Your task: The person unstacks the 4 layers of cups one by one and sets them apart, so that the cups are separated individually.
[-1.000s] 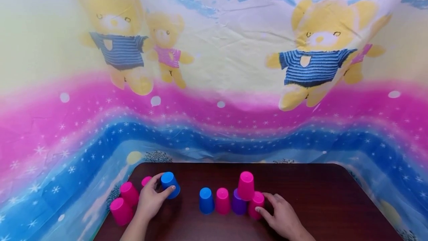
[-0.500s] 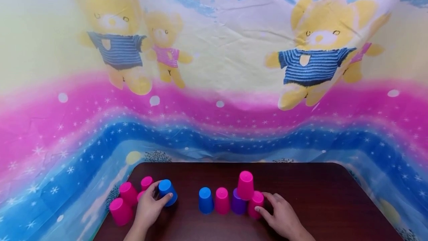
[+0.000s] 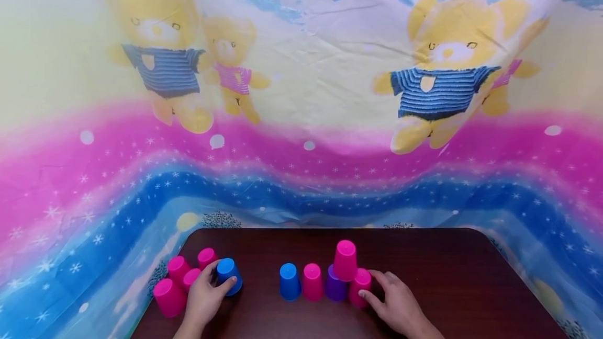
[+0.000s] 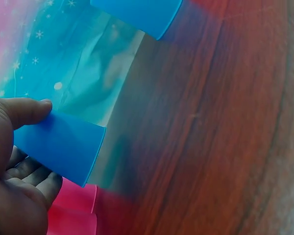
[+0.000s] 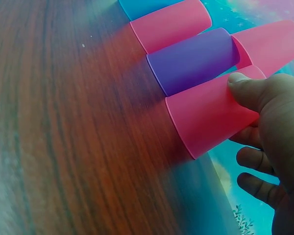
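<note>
My left hand [image 3: 205, 297] grips an upside-down blue cup [image 3: 229, 277] between thumb and fingers, close beside the pink cups at the left. In the left wrist view the thumb lies along the blue cup [image 4: 63, 144], its fingers beneath. My right hand [image 3: 398, 305] pinches the pink cup [image 3: 360, 287] at the right end of a row, thumb on its near side. That row also has a purple cup [image 3: 336, 284], a pink cup [image 3: 312, 282] and a blue cup [image 3: 289, 282]. One pink cup [image 3: 346, 260] stands on top, bridging the purple cup and the held pink one.
Several upside-down pink cups [image 3: 169, 297] stand grouped at the table's left edge. The dark wooden table [image 3: 438, 266] has rounded far corners. A printed cloth [image 3: 301, 182] with bears hangs behind it.
My left hand has moved the blue cup down and left, closer to the pink group, uncovering more of those cups. The right hand and the row have stayed still.
</note>
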Demonstrator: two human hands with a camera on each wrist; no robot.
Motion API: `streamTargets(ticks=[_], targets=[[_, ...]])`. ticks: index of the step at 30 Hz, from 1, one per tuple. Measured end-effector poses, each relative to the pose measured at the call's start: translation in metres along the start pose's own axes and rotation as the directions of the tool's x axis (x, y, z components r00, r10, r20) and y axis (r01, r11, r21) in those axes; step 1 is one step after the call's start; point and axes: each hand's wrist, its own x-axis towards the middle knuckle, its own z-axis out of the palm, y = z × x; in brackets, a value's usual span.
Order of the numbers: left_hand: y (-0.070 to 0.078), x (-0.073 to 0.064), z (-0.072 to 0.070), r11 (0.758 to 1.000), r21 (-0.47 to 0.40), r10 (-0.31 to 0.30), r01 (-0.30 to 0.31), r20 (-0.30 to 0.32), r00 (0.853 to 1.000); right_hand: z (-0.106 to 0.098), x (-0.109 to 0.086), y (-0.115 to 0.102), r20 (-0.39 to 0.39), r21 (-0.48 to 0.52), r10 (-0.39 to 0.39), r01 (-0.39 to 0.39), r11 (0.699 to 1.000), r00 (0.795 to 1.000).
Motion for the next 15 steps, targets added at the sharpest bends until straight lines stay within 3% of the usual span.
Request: streamTargets(ticks=[15], targets=[[-0.013,0.001,-0.002,0.997,0.061,-0.041,0.041,-0.002,0.999,-0.001,0.000,-0.002,0.003,-0.020,-0.004,0.004,1.000,1.000]])
